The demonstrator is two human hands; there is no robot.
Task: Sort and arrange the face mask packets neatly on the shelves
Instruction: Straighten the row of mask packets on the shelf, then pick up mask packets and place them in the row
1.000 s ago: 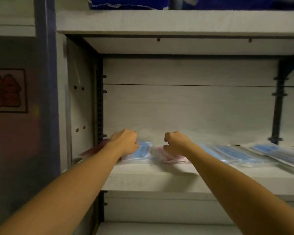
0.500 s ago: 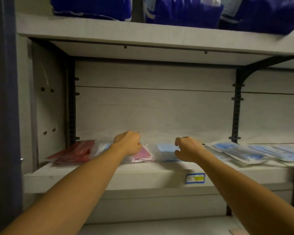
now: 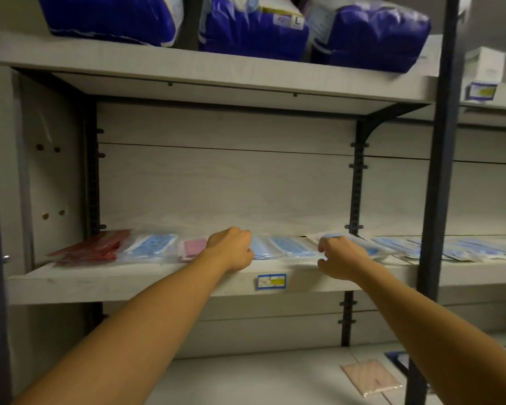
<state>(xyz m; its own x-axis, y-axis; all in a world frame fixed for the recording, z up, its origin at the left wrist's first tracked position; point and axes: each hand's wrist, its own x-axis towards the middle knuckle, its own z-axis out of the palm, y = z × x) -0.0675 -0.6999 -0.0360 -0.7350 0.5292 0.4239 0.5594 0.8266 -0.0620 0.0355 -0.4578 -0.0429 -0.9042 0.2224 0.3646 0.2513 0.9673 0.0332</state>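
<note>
Both hands point(image 3: 231, 249) on shelved mask packets point(image 3: 292, 247)

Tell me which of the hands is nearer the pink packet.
Left. The left hand sits right beside the pink packet, at its right edge. The right hand is farther right, past the price label.

Mask packets point(image 3: 151, 249) are lying in a row along the middle shelf point(image 3: 129, 283); bulky bags point(image 3: 254, 27) are sitting on the shelf above, one packet point(image 3: 370, 380) lying below right.
</note>
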